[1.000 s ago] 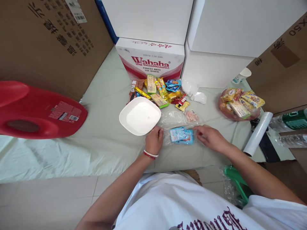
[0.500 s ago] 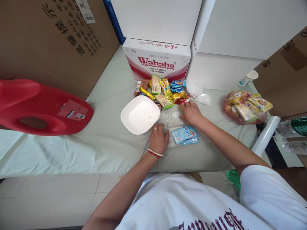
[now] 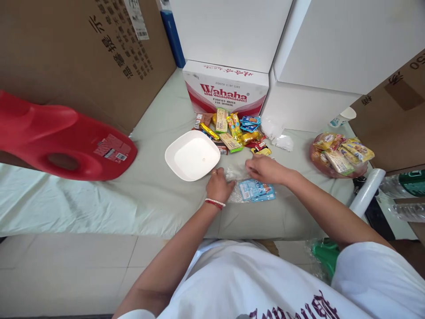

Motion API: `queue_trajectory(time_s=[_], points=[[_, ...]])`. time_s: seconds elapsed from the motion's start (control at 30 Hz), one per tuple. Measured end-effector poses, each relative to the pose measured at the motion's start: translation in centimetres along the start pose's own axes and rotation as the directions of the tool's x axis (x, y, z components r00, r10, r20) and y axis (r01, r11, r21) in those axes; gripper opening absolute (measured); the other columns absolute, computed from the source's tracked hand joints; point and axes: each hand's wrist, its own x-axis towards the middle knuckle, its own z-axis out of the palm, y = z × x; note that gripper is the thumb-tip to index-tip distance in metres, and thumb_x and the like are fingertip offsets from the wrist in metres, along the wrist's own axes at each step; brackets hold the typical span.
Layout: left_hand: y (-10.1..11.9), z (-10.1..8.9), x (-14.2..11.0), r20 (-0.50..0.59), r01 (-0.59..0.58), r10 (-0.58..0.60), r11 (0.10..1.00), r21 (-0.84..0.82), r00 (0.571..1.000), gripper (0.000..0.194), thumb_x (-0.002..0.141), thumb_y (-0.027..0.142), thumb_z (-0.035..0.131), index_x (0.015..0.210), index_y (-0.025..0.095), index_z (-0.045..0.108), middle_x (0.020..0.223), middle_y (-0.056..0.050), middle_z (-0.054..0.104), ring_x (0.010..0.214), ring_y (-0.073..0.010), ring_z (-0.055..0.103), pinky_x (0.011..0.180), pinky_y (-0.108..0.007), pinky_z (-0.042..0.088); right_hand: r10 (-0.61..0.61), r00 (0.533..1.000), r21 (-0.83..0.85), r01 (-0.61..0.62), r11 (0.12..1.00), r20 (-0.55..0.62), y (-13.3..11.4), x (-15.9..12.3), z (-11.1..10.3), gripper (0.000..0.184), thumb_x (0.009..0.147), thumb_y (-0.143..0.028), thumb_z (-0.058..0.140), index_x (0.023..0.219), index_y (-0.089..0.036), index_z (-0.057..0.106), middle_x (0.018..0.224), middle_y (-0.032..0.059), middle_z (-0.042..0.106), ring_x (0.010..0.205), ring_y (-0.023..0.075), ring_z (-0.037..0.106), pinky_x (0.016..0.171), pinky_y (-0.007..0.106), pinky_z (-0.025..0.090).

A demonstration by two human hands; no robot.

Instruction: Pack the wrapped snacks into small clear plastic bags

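Observation:
My left hand (image 3: 219, 187) lies palm down, fingers stretched out and thumb apart. Its fingertips are at the near right rim of a white bowl (image 3: 192, 156), which has nothing in it; whether they touch cannot be made out. Beneath and beside the hand spreads a crinkled clear plastic bag (image 3: 235, 172). My right hand (image 3: 262, 168) has its fingers pinched together at the bag's far right edge, apparently on the film. Blue-and-white snack packets (image 3: 256, 190) lie at the bag, just below this hand. A dark red and yellow packet (image 3: 261, 149) is beyond my right fingers.
Behind the bowl, assorted wrapped snacks (image 3: 229, 130) are heaped against a Wahaha water carton (image 3: 229, 91). On the left stands a red jug (image 3: 83, 146). To the right are a reddish bowl of snacks (image 3: 314, 155), a paper cup (image 3: 345, 116) and a plastic roll (image 3: 367, 192).
My right hand has drawn back from the red and yellow packet, and its fingers have closed by the bag. The bowl has shifted slightly left, with my left hand beside it.

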Motion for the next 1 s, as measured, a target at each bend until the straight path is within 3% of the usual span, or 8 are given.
queue_trajectory(time_s=[0.17,0.33,0.43,0.63,0.8,0.87,0.9,1.0], points=[[-0.7,-0.1,-0.2,0.022,-0.077,0.079,0.995,-0.065,0.997,0.016,0.082,0.033,0.071,0.091,0.02,0.067,0.112,-0.009,0.057,0.095,-0.0242,0.064,0.082,-0.036,0.052,-0.187,0.971,-0.073,0.199,0.977,0.15,-3.1,-5.1,2.5,0.025,0.096,-0.015,0.055,0.113,-0.022,0.072,0.084,0.008,0.064,0.091,0.0242,0.049,0.075,0.033,0.033],[-2.4,-0.9,-1.9,-0.103,-0.258,0.248,0.962,-0.09,0.963,0.007,0.08,0.015,0.065,0.085,0.019,0.069,0.106,-0.011,0.059,0.111,-0.0282,0.058,0.103,-0.045,0.045,-0.054,0.995,-0.151,0.067,0.986,0.085,-4.1,-8.3,5.5,0.042,0.098,-0.013,0.055,0.136,-0.027,0.065,0.094,0.0092,0.062,0.095,0.0249,0.046,0.076,0.034,0.032],[-2.3,-2.2,-3.4,-0.082,-0.259,0.248,0.945,-0.197,0.965,0.009,0.084,0.016,0.057,0.084,0.02,0.064,0.098,-0.01,0.064,0.1,-0.0255,0.062,0.093,-0.042,0.049,-0.013,1.0,-0.125,0.015,0.992,0.02,-4.3,-8.9,6.3,0.043,0.099,-0.015,0.054,0.138,-0.03,0.064,0.095,0.009,0.06,0.097,0.0253,0.045,0.077,0.036,0.033],[2.7,-1.9,-4.8,0.235,-0.058,0.272,0.76,-0.647,0.933,0.009,0.093,0.022,0.047,0.085,0.024,0.051,0.066,0.004,0.065,0.055,-0.0138,0.061,0.062,-0.027,0.048,0.037,0.997,-0.021,-0.038,0.999,-0.061,-4.5,-9.1,7.7,0.033,0.099,-0.016,0.055,0.123,-0.029,0.072,0.101,0.0096,0.062,0.107,0.0278,0.047,0.083,0.038,0.037],[7.0,1.6,-4.1,0.226,-0.103,0.241,0.864,-0.492,0.944,0.012,0.092,0.014,0.048,0.088,0.021,0.057,0.07,0.0,0.068,0.067,-0.0167,0.067,0.069,-0.029,0.051,0.075,0.973,0.263,-0.016,0.965,-0.216,-4.3,-10.1,8.2,0.022,0.099,-0.019,0.051,0.104,-0.022,0.073,0.106,0.0113,0.065,0.113,0.0273,0.053,0.094,0.043,0.045],[7.9,2.3,-4.3,0.194,-0.231,0.292,0.93,-0.285,0.937,0.016,0.093,0.013,0.049,0.093,0.019,0.063,0.085,-0.007,0.073,0.083,-0.0206,0.07,0.075,-0.032,0.051,0.232,0.917,0.389,-0.095,0.916,-0.324,-3.7,-10.8,8.2,0.025,0.101,-0.023,0.047,0.105,-0.023,0.071,0.104,0.0099,0.067,0.105,0.0252,0.058,0.094,0.043,0.049],[8.2,2.4,-4.4,0.196,-0.285,0.318,0.942,-0.18,0.928,0.018,0.094,0.013,0.048,0.095,0.018,0.066,0.093,-0.009,0.073,0.087,-0.0222,0.07,0.076,-0.033,0.05,0.373,0.844,0.419,-0.2,0.886,-0.385,-3.3,-11.1,8.3,0.026,0.102,-0.027,0.046,0.108,-0.023,0.071,0.101,0.01,0.067,0.1,0.0254,0.06,0.092,0.044,0.05],[8.8,2.3,-5.0,0.262,-0.379,0.359,0.925,0.026,0.896,0.027,0.098,0.015,0.044,0.098,0.018,0.07,0.1,-0.013,0.07,0.086,-0.0236,0.068,0.073,-0.034,0.047,0.681,0.498,0.378,-0.58,0.722,-0.537,-1.8,-11.9,9.0,0.038,0.097,-0.043,0.055,0.124,-0.018,0.066,0.105,0.0159,0.062,0.103,0.0328,0.056,0.093,0.053,0.049]])
